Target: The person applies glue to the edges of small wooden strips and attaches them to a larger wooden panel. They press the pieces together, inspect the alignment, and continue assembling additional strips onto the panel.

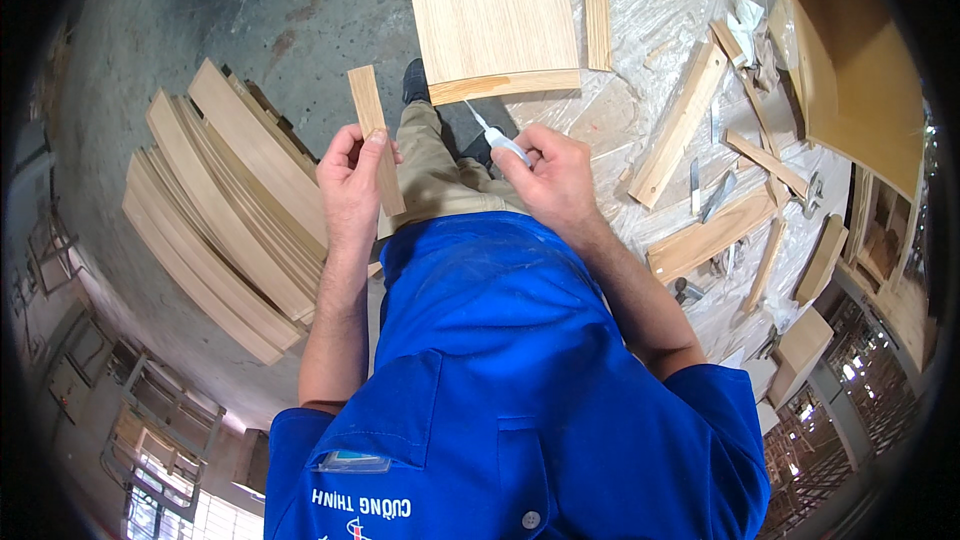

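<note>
My left hand (352, 168) is closed round a short, flat strip of light wood (366, 100), held upright with the thumb across its face. In my right hand (552, 172) is a small white glue bottle (503, 143), gripped in the fist. Its long thin nozzle points up and left, its tip near the front edge of a large wood panel (490, 10). Along that edge lies a pale wood strip (505, 86) with a darker, wet-looking patch. Whether the nozzle tip touches the edge, I cannot tell.
Several curved wood slats (225, 210) are stacked on the floor at left. Plastic sheeting covers the work surface (630, 120) at right, with a wood block (680, 125), offcuts (715, 232) and metal tools. A curved wooden piece (855, 65) stands at far right.
</note>
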The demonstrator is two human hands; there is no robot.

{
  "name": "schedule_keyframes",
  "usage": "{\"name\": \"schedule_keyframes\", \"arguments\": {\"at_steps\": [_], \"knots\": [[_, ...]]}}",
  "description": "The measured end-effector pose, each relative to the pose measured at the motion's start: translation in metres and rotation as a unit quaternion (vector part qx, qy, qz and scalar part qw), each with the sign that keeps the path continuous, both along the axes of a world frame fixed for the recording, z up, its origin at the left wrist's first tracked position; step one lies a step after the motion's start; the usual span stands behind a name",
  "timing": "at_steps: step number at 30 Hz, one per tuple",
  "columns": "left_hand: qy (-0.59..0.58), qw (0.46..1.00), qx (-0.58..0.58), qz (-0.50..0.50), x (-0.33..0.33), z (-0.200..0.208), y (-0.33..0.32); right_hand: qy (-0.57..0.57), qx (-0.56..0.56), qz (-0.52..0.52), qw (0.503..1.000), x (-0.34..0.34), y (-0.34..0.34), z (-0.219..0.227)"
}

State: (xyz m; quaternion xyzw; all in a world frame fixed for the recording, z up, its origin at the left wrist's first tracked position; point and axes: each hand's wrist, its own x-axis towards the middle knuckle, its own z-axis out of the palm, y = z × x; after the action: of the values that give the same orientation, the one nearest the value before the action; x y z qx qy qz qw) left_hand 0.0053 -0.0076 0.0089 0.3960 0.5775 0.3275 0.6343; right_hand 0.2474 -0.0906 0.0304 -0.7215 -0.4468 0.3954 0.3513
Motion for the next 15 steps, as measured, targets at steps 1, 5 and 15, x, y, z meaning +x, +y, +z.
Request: {"name": "schedule_keyframes", "arguments": {"at_steps": [1, 5, 15], "knots": [[0.002, 1.000, 0.001, -0.002, 0.000, 0.000, 0.000, 0.000, 0.001, 0.005, 1.000, -0.002, 0.001, -0.001], [0.008, 1.000, 0.001, -0.016, -0.003, -0.004, 0.001, -0.011, 0.011, 0.024, 1.000, -0.010, 0.010, -0.001], [0.003, 1.000, 0.002, -0.011, -0.004, -0.004, 0.002, -0.039, 0.028, 0.035, 0.998, -0.017, 0.023, -0.014]]}}
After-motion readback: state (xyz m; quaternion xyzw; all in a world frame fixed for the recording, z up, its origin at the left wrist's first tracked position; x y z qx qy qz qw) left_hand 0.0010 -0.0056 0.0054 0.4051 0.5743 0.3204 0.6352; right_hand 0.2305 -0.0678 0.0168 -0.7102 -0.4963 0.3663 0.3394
